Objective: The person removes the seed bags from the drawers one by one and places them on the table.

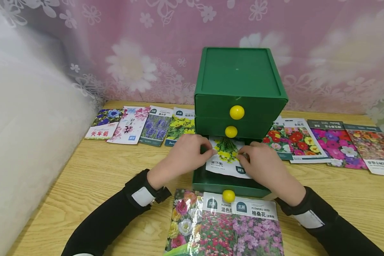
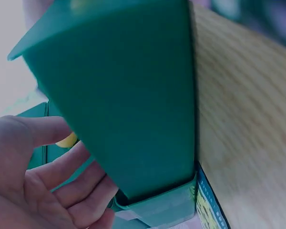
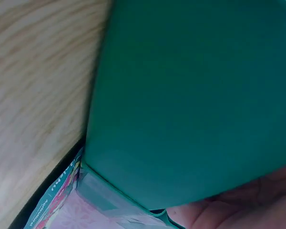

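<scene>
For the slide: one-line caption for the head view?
Both hands hold a seed packet over the green cabinet's open bottom drawer.

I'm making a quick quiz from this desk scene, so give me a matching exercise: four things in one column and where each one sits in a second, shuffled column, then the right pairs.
Things
1. yellow-flower seed packet
2. blue cornflower packet
3. pink-flower packet
4. top yellow knob

Places
A. far left end of the row on the wooden table
B. on the shut upper drawer of the green cabinet
C. in the open bottom drawer, between the left hand and the right hand
D. nearest the camera, in front of the open drawer

Pairs: 1-C, 2-A, 3-D, 4-B
</scene>
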